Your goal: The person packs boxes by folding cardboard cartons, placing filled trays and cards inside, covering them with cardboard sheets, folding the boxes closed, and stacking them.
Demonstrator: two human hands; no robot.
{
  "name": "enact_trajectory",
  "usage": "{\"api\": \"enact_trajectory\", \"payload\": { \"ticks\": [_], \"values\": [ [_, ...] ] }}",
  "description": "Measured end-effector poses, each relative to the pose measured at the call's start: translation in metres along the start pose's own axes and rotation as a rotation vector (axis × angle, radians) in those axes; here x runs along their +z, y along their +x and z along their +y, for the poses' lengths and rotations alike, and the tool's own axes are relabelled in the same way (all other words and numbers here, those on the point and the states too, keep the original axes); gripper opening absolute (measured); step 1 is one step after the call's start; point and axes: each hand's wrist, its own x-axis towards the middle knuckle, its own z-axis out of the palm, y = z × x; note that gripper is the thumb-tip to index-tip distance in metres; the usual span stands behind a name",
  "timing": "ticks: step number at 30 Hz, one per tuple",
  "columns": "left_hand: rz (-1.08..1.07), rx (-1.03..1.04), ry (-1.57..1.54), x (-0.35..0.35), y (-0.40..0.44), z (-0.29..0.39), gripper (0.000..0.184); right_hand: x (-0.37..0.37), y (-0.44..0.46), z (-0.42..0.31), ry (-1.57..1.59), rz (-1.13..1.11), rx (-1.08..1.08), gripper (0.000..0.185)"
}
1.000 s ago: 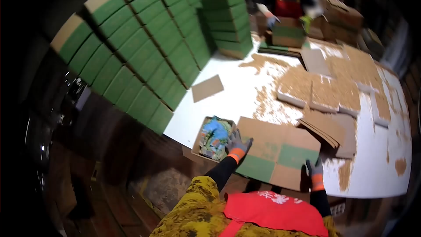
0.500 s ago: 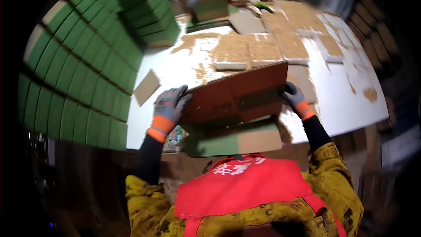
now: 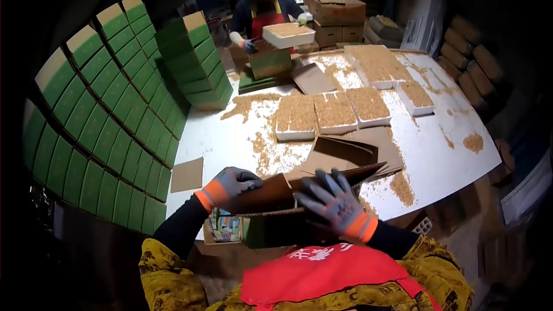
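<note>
A cardboard box (image 3: 268, 197), brown inside with green on its outside, stands partly opened at the table's near edge, in front of my red apron. My left hand (image 3: 233, 187), in a grey glove with an orange cuff, has its fingers bent over the box's left edge. Across the near right edge of the box lies my right hand (image 3: 336, 203), gloved alike, its fingers spread over the cardboard. Just beyond, a raised brown flap (image 3: 345, 151) stands over a flat cardboard sheet (image 3: 380, 138). A small container of colourful printed packets (image 3: 226, 228) sits left of the box.
White trays (image 3: 334, 109) topped with tan crumbly material stand mid-table. Green boxes (image 3: 103, 132) are stacked along the left. A loose cardboard piece (image 3: 187, 174) lies near them. Across the white table (image 3: 219, 138), a co-worker (image 3: 268, 8) holds a filled white tray (image 3: 288, 35) above a green box.
The box has gone from a wide upright panel between both hands to a partly opened shape. My right hand moved left and spread its fingers. The co-worker now holds a tray.
</note>
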Motion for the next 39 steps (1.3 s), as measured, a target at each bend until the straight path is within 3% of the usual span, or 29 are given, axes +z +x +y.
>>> {"api": "enact_trajectory", "payload": {
  "ticks": [2,3,5,7,8,9,10,11,12,13,15,16,17,19,20,21,23,25,26,27,29,30,31,32,35,36,39],
  "values": [
    [0.235,0.147,0.179,-0.003,-0.007,0.017,0.018,0.003,-0.02,-0.009,0.073,0.044,0.013,0.042],
    [0.37,0.114,0.097,-0.006,-0.019,0.032,0.019,0.0,-0.031,-0.008,0.148,0.081,0.051,0.035],
    [0.554,-0.057,0.234,-0.022,-0.042,0.051,0.023,-0.05,-0.035,0.007,0.371,0.116,0.133,0.023],
    [0.594,-0.048,0.311,-0.015,-0.05,0.02,0.026,-0.068,-0.047,0.029,0.765,0.096,0.17,0.019],
    [0.508,-0.072,0.204,0.002,-0.05,0.021,0.027,-0.071,-0.051,0.037,0.799,-0.029,0.117,0.018],
    [0.466,-0.068,0.384,0.03,-0.04,0.003,0.032,-0.071,-0.049,0.042,0.729,-0.143,-0.002,0.017],
    [0.341,-0.128,0.193,0.054,-0.031,0.019,0.036,-0.063,-0.044,0.037,0.659,-0.225,-0.037,0.023],
    [0.324,0.073,0.116,0.082,-0.018,0.02,0.042,-0.05,-0.039,0.029,0.595,-0.302,-0.072,0.029],
    [0.323,0.235,0.311,0.107,0.003,-0.001,0.048,-0.023,-0.042,0.031,0.919,-0.349,-0.021,0.045],
    [0.106,0.131,0.353,0.112,0.019,-0.009,0.055,-0.01,-0.029,0.034,1.155,-0.433,0.031,0.056],
    [-0.302,-0.367,-0.597,0.095,0.043,-0.036,0.062,0.033,-0.022,0.057,0.947,-0.427,0.361,0.056],
    [-0.24,-0.342,-1.053,0.075,0.031,-0.015,0.065,0.064,-0.034,0.064,0.514,-0.379,0.313,0.052],
    [-0.18,-0.114,-0.962,0.068,0.028,-0.029,0.059,0.052,-0.03,0.042,0.48,-0.21,0.326,0.049],
    [0.206,0.332,0.084,0.113,0.035,-0.102,0.049,0.044,-0.015,0.028,-0.036,-0.133,0.02,0.052],
    [0.351,0.128,0.092,0.133,0.019,-0.061,0.048,0.034,0.002,0.029,0.075,0.042,-0.043,0.054],
    [0.464,0.137,0.494,0.145,0.007,-0.027,0.056,0.019,0.022,0.036,-0.027,0.047,-0.022,0.06],
    [0.62,-0.059,0.463,0.154,0.009,-0.006,0.071,0.01,0.054,0.058,0.051,0.25,0.187,0.067],
    [0.986,-0.059,0.584,0.145,-0.006,0.013,0.081,0.013,0.037,0.056,0.03,0.082,0.088,0.07],
    [1.129,-0.055,0.657,0.156,-0.003,-0.023,0.087,0.007,0.023,0.05,0.217,-0.05,0.092,0.059],
    [1.099,-0.139,0.63,0.141,-0.007,-0.005,0.087,-0.007,0.011,0.047,0.398,-0.192,0.091,0.048],
    [0.966,-0.171,0.22,0.151,-0.008,-0.028,0.082,0.031,-0.018,0.062,0.755,0.059,-0.031,0.03],
    [0.889,-0.19,0.162,0.145,-0.011,-0.019,0.079,0.045,-0.025,0.077,1.051,0.059,0.206,0.028],
    [0.824,-0.214,0.102,0.141,-0.016,-0.01,0.076,0.028,-0.012,0.085,1.005,0.115,0.517,0.029],
    [0.934,-0.043,0.109,0.146,-0.013,-0.026,0.071,0.034,-0.014,0.091,0.953,0.025,0.468,0.029],
    [0.871,-0.084,0.094,0.149,-0.02,-0.048,0.069,0.048,-0.021,0.092,0.613,-0.077,0.161,0.03],
    [0.987,-0.025,0.178,0.153,-0.014,-0.054,0.06,0.045,-0.028,0.089,0.566,-0.141,0.166,0.029],
    [0.815,-0.264,0.457,0.16,-0.013,-0.071,0.052,0.053,-0.038,0.089,0.774,-0.055,0.264,0.029]
  ]
}}
